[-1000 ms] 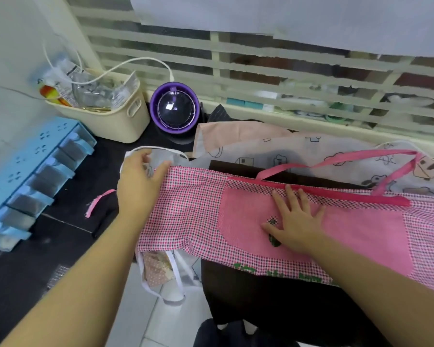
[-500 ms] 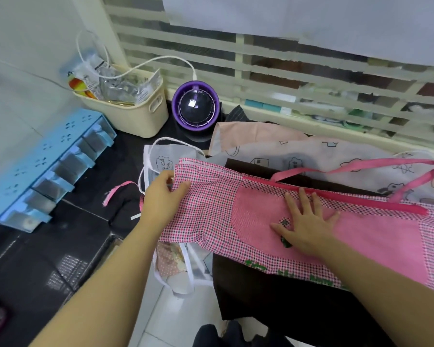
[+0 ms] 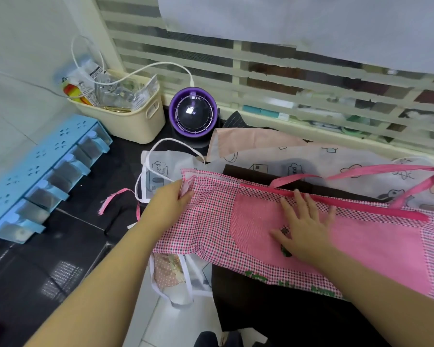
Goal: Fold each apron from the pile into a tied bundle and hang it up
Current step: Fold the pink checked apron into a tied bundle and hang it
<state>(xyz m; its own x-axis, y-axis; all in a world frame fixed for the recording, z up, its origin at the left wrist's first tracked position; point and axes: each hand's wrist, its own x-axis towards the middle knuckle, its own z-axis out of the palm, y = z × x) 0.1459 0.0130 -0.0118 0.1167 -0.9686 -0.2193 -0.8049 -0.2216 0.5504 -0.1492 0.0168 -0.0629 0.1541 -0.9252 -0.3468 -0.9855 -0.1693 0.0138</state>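
Observation:
A pink checked apron [image 3: 211, 221] lies folded into a long band across the pile, its plain pink pocket [image 3: 256, 226] facing up and pink straps [image 3: 361, 171] looping at the back right. My left hand [image 3: 168, 204] pinches the band's left end. Flat on the pocket, fingers spread, my right hand [image 3: 303, 224] presses the cloth down. Under it lie a dark brown apron [image 3: 261, 309], a white printed apron [image 3: 311, 161] and a peach one [image 3: 248, 139].
A cream basket [image 3: 135, 121] of packets and a purple round fan [image 3: 192, 113] stand at the back by the slatted window. A blue drawer rack [image 3: 40, 176] sits on the left of the black counter [image 3: 60, 259]. White floor tiles [image 3: 161, 321] show below.
My left hand has slid a little to the right along the band's left end, gathering it. The right hand stays pressed on the pocket. The camera has shifted left.

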